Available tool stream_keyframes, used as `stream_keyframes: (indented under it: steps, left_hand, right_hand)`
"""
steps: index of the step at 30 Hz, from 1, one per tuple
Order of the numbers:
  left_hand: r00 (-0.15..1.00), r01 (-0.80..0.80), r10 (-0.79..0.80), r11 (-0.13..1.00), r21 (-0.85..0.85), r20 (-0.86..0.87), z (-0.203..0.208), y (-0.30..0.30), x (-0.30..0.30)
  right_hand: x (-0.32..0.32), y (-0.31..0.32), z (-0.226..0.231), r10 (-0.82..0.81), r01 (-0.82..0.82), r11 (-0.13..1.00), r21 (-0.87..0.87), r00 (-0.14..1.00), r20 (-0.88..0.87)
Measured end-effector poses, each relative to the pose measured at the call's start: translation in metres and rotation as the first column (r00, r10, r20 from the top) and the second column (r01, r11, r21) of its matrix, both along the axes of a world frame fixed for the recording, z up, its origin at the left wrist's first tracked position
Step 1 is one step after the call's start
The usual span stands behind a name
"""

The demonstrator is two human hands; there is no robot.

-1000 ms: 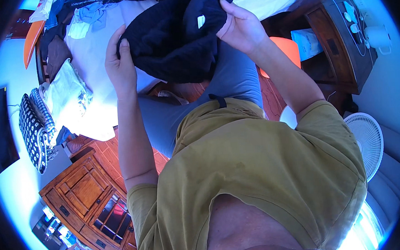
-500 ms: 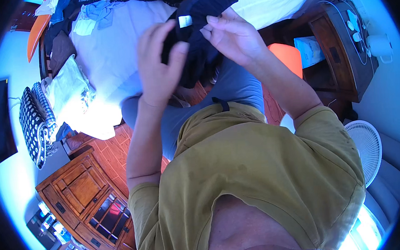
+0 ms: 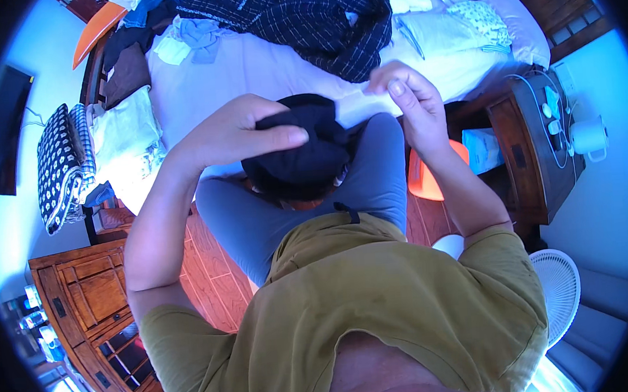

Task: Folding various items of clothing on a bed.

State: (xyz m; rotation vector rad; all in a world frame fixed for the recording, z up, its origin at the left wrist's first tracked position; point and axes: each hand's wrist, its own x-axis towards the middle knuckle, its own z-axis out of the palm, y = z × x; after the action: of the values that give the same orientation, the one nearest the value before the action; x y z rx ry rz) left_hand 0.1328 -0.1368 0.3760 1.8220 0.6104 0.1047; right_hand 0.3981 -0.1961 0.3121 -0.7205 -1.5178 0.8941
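Far left are folded patterned cloths (image 3: 58, 168). Next comes my left hand (image 3: 227, 133), closed on a bunched black cloth (image 3: 301, 157), thumb across its top, other fingers partly hidden. The cloth hangs between my knees, just in front of the white bed (image 3: 206, 77). I judge a firm, even pinch best to stop folds slipping, with any smoothing worked outward from it. Further right, my right hand (image 3: 412, 104) is apart from the cloth, fingers half curled toward the thumb; blurred, so I cannot tell whether they pinch anything. I see no label or readable writing.
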Motion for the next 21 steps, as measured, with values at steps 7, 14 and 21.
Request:
stream_keyframes:
  steps: [7, 14, 21]
  left_hand:
    - [0.988, 0.151, -0.152, 0.982, 0.113, -0.007, 0.056, -0.014, 0.001]
    - [0.943, 0.105, 0.011, 0.938, 0.33, -0.332, 0.07, -0.003, -0.079]
    - [0.675, 0.064, 0.627, 0.475, 0.878, -0.389, 0.136, 0.025, -0.097]
  right_hand:
    - [-0.063, 0.022, -0.011, 0.578, -0.429, 0.626, -0.651, 0.816, 0.019]
    - [-0.021, 0.032, -0.011, 0.62, -0.207, 0.784, -0.585, 0.32, 0.716]
    - [-0.03, 0.082, 0.198, -0.35, -0.204, 0.921, 0.333, -0.054, 0.935]
